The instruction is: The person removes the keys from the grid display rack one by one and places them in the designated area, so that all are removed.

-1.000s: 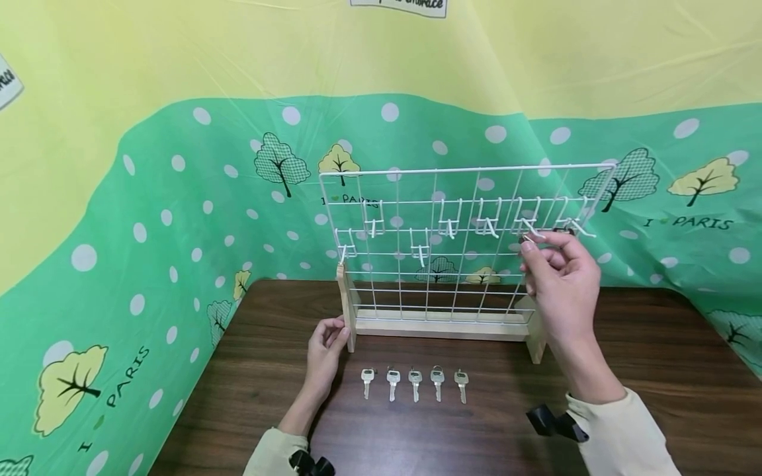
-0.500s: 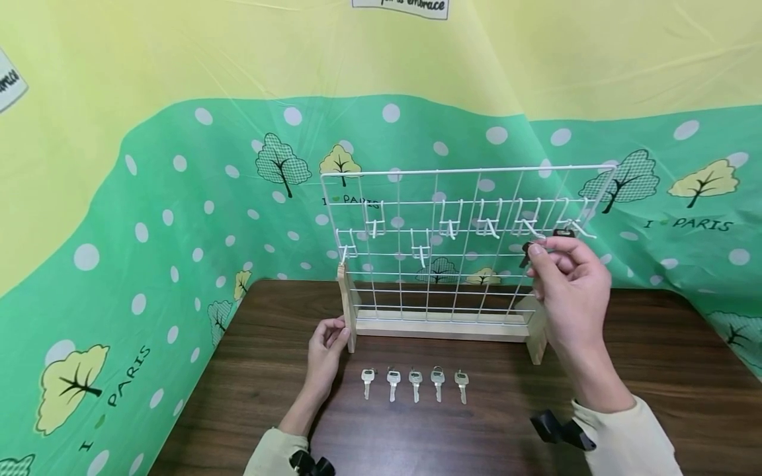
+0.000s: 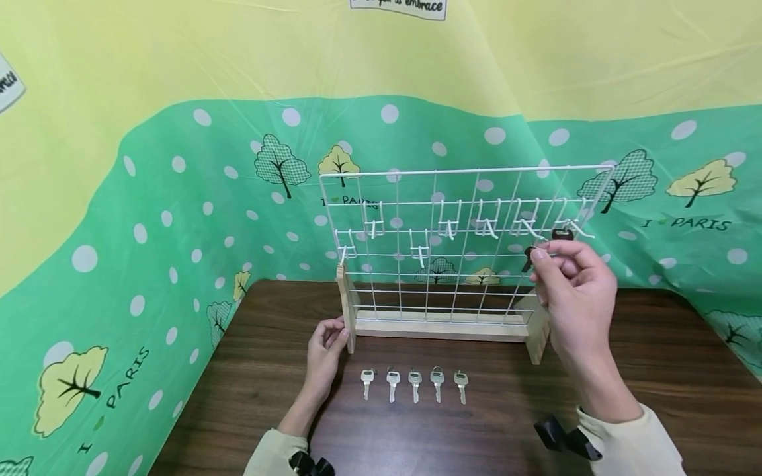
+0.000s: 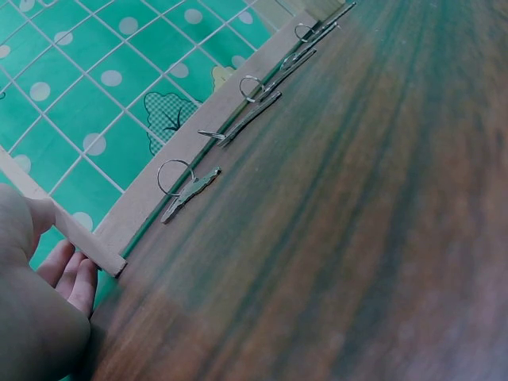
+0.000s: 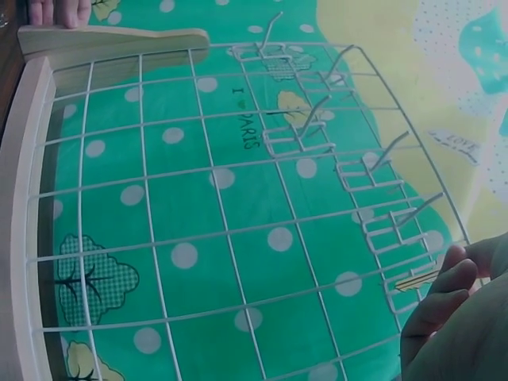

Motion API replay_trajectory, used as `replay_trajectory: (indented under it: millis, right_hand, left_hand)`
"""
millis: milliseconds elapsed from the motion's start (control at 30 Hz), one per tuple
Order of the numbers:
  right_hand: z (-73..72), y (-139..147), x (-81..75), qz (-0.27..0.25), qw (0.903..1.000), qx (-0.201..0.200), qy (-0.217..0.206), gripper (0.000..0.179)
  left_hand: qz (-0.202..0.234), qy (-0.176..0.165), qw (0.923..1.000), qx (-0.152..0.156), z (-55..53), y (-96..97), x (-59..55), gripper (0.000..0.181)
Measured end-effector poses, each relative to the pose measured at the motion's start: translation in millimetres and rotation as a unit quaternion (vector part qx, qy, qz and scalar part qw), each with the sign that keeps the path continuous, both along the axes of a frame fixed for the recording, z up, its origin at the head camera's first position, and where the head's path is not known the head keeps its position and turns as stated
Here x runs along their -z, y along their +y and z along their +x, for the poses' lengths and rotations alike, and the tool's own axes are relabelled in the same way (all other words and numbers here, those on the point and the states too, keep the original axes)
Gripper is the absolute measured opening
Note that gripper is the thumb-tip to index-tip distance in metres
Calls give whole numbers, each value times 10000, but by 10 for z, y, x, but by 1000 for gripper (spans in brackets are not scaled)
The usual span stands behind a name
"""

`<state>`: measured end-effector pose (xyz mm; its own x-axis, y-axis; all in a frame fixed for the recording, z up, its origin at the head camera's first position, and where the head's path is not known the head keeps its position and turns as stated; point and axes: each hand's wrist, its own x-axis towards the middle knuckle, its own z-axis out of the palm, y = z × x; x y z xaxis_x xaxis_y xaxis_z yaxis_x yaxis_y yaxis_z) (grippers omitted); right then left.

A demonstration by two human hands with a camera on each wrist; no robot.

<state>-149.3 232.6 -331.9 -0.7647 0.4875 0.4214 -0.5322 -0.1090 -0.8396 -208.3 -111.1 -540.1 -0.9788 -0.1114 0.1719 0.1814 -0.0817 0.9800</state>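
Note:
A white wire grid rack (image 3: 440,328) with wooden ends and a wooden base bar stands on the table, several white hooks on its grid. My left hand (image 3: 323,357) holds the rack's left wooden end (image 3: 348,307); in the left wrist view its fingers (image 4: 70,274) show behind the wood. Between right thumb and index finger, my right hand (image 3: 577,301) pinches a key (image 3: 528,258), just below a hook's tip (image 3: 536,233). The right wrist view shows its brass-coloured blade (image 5: 418,281). Behind this hand, a dark-headed key (image 3: 562,234) is at the rightmost hook (image 3: 577,227).
Several silver keys with rings, among them a leftmost key (image 3: 367,383) and a rightmost key (image 3: 461,386), lie in a row on the dark wooden table (image 3: 381,436) before the rack. A green and yellow patterned cloth (image 3: 178,211) hangs behind and at the left.
My right hand has shifted slightly right and down, bringing the pinched key below the hook's tip. More of the dark-headed key behind it shows. My left hand has stayed put.

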Motion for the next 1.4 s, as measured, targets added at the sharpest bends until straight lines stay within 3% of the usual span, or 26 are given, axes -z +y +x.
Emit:
replay_trajectory:
  millis: [400, 633, 933, 1400]
  right_hand:
    - [129, 10, 186, 381, 9978, 79, -529, 2]
    - [164, 18, 332, 244, 9971, 33, -718, 6]
    - [245, 86, 603, 464, 9920, 70, -1171, 6]
    - [347, 70, 900, 708, 9881, 170, -1354, 5]
  left_hand:
    - [37, -44, 10000, -24, -2, 1, 12, 22]
    - [15, -30, 10000, -37, -2, -6, 12, 21]
    - [45, -52, 10000, -54, -22, -2, 34, 21]
    - [24, -34, 10000, -41, -18, -4, 29, 22]
